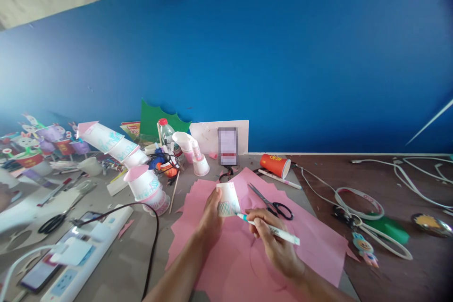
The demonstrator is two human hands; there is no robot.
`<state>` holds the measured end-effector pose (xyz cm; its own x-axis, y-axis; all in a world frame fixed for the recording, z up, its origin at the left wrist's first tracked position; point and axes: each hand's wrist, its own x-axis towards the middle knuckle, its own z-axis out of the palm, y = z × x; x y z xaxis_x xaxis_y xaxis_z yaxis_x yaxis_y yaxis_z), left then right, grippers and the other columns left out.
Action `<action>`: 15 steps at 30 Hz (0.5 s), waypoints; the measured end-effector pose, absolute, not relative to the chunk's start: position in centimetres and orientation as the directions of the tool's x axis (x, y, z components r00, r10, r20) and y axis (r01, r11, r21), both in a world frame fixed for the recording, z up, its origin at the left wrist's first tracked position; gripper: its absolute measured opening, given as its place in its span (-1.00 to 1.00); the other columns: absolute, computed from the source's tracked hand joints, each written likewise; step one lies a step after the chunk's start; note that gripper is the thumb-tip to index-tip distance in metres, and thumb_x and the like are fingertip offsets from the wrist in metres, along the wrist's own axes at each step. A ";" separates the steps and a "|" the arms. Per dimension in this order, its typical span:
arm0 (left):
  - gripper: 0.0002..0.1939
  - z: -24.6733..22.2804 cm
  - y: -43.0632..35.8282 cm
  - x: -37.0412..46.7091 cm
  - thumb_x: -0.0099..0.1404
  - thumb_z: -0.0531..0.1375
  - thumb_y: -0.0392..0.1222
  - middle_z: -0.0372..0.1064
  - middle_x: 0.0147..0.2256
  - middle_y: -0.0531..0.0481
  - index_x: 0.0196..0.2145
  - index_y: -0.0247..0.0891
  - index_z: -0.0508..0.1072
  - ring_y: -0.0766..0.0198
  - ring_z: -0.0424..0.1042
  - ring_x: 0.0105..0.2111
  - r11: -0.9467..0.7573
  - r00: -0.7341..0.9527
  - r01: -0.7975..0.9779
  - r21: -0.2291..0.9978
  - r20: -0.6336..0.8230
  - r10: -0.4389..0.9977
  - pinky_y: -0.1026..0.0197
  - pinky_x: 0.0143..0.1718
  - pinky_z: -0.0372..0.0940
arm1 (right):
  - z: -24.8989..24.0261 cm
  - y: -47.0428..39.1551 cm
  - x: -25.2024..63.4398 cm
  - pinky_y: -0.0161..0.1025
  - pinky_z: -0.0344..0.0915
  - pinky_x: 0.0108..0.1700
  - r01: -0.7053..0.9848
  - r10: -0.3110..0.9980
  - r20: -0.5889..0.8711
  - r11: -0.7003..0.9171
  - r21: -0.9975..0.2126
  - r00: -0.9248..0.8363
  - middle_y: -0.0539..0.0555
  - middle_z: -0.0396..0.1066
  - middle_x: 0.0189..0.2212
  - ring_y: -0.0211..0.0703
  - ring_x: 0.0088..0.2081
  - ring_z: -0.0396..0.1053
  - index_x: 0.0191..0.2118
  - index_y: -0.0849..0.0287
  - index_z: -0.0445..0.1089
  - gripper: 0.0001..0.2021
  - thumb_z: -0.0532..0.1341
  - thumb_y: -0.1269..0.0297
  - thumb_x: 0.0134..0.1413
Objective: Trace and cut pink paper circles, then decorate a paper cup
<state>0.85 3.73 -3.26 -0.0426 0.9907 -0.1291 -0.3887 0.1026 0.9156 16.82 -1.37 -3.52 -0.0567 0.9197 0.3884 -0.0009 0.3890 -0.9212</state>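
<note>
Blue wall (283,56) far; near ctr, white cup (228,194) held in L hand (212,211), fingers curled, appar. being coloured w/ marker (289,237) pinched in R hand (279,251); steady grip needed.

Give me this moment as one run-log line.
left hand: holds white patterned paper cup | right hand: holds white-and-teal marker, tip at cup | beneath: pink paper

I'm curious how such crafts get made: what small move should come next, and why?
Probably a short stroke with the marker in the right hand: its tip is by the teal pattern on the white cup, which the left hand holds.
</note>
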 end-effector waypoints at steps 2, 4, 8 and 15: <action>-0.52 -3.2 3.8 0.9 0.20 0.20 0.28 0.26 -0.45 0.04 -0.34 -0.26 0.39 0.28 0.18 -0.46 0.131 -0.023 -0.425 0.896 -0.155 0.988 0.21 -0.40 0.14 | -3.5 -1.3 16.8 -0.27 0.25 -0.45 -0.041 0.919 0.391 0.389 -0.920 -0.048 -0.01 0.34 -0.55 -0.22 -0.53 0.26 -0.29 0.14 0.45 -0.70 0.07 0.09 0.32; -0.50 -3.1 3.8 0.9 0.17 0.22 0.29 0.26 -0.46 0.06 -0.34 -0.26 0.38 0.29 0.18 -0.46 0.148 -0.031 -0.443 0.884 -0.180 0.983 0.22 -0.39 0.15 | -3.3 -1.3 16.8 -0.28 0.26 -0.46 -0.095 0.917 0.398 0.394 -0.914 -0.030 -0.01 0.34 -0.55 -0.23 -0.53 0.26 -0.28 0.14 0.45 -0.70 0.08 0.09 0.32; -0.51 -2.6 3.4 1.0 0.17 0.23 0.28 0.21 -0.54 0.11 -0.38 -0.26 0.36 0.32 0.14 -0.51 0.163 0.001 -0.444 0.881 -0.182 0.983 0.23 -0.42 0.12 | -2.7 -1.3 16.7 -0.30 0.28 -0.47 -0.164 0.924 0.382 0.379 -0.911 0.014 -0.01 0.36 -0.54 -0.23 -0.52 0.28 -0.26 0.13 0.45 -0.72 0.10 0.08 0.31; -0.51 -2.3 3.4 1.1 0.16 0.23 0.29 0.31 -0.54 0.03 -0.35 -0.26 0.44 0.21 0.25 -0.48 0.138 -0.027 -0.422 0.896 -0.165 0.986 0.17 -0.38 0.19 | -2.6 -1.3 16.6 -0.33 0.29 -0.47 -0.120 0.923 0.384 0.381 -0.917 -0.002 -0.01 0.36 -0.54 -0.25 -0.51 0.30 -0.25 0.11 0.45 -0.72 0.11 0.06 0.30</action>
